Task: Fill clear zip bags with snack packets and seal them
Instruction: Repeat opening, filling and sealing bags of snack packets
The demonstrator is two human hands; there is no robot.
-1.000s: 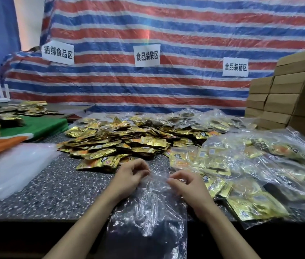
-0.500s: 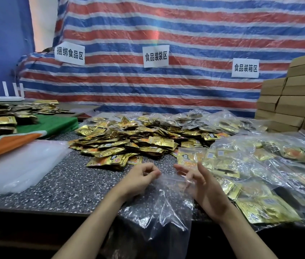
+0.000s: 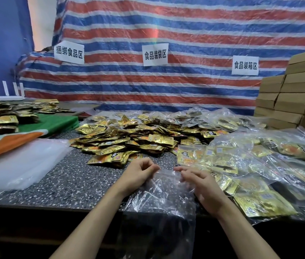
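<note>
Pinching the empty bag (image 3: pixel 159 195) by its mouth with left hand (image 3: pixel 138 174) and right hand (image 3: pixel 202 186), half off the surface (image 3: pixel 73 180): could slide floorward if clingy film resists parting.

Only two arms and two hands of the person show. The left hand (image 3: pixel 138 174) and the right hand (image 3: pixel 202 186) are bare. The left arm (image 3: pixel 91 221) and the right arm (image 3: pixel 241 230) are bare too, right down to the bottom edge. The arms are thin and smooth. The fingers are slim.
</note>
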